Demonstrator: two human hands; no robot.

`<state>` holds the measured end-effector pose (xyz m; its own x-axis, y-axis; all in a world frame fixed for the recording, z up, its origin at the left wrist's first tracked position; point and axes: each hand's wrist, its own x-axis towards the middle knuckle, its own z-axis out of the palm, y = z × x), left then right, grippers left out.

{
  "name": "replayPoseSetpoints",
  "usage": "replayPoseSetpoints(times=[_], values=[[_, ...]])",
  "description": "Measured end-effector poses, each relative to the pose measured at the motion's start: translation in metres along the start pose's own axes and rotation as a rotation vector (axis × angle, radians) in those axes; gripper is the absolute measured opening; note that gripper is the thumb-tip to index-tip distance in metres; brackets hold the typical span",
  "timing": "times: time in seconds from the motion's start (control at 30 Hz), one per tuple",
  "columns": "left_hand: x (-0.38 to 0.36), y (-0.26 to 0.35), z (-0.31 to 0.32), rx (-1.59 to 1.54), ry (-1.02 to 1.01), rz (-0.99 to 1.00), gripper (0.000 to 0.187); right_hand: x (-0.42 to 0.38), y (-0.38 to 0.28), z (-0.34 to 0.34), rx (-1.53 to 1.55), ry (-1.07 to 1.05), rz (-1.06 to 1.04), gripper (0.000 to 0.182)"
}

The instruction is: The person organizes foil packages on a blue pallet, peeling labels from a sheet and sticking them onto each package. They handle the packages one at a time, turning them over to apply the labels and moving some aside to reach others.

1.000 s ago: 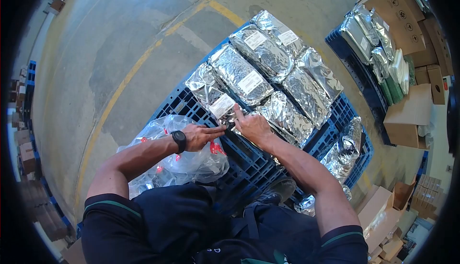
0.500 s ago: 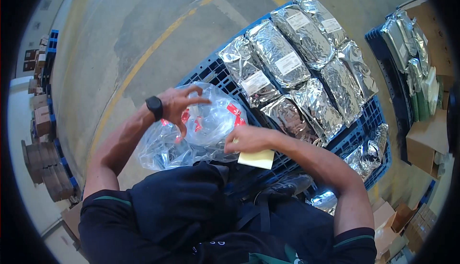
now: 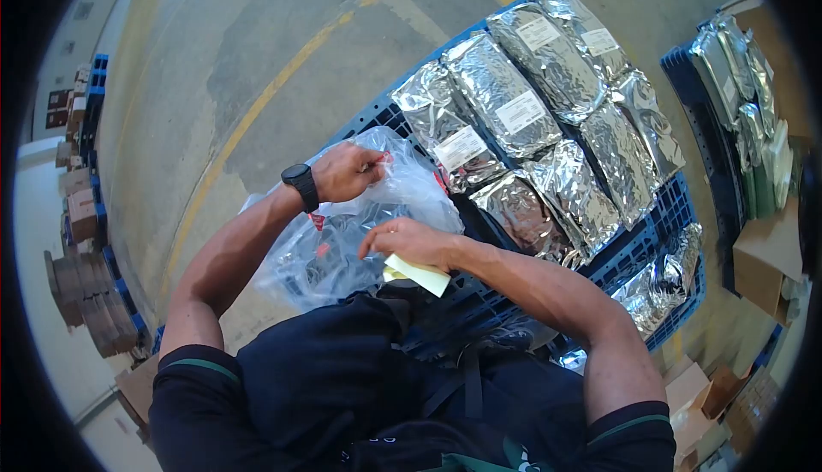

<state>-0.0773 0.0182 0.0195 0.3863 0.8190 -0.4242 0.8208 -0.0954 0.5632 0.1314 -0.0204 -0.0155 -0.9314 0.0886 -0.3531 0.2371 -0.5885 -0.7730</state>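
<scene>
on the far left, cardboard boxes (image 3: 81, 215) sit stacked along the wall beside the concrete floor (image 3: 223, 53). the left hand (image 3: 342, 172), a black watch (image 3: 300, 186) on its wrist, pinches the upper edge of a clear plastic bag (image 3: 334, 241) held over the near edge of the blue pallet (image 3: 505, 301). the right hand (image 3: 409, 243) is closed on a pale yellow paper sheet (image 3: 417, 274) at the bag's mouth. further right, silver foil pouches (image 3: 505, 100) with white labels lie in rows on the pallet.
</scene>
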Motion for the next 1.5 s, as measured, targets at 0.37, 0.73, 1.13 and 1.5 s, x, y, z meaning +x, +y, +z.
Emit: replayPoseSetpoints(times=[0.37, 0.73, 1.13, 1.5], values=[[0.027, 0.047, -0.026, 0.021, -0.073, 0.101, 0.047, 0.020, 0.047, -0.010, 0.185, 0.793, -0.098, 0.045], [0.017, 0.117, -0.077, -0.194, -0.066, 0.206, 0.045, -0.149, 0.003, -0.032, -0.478, 0.546, -0.011, 0.025], [0.061, 0.214, 0.066, -0.488, -0.453, 0.045, 0.007, -0.213, 0.070, 0.026, 0.189, 0.945, -0.632, 0.024], [0.080, 0.205, 0.108, -0.491, -0.397, 0.158, 0.038, -0.203, 0.082, 0.012, 0.202, 1.186, -0.618, 0.030]])
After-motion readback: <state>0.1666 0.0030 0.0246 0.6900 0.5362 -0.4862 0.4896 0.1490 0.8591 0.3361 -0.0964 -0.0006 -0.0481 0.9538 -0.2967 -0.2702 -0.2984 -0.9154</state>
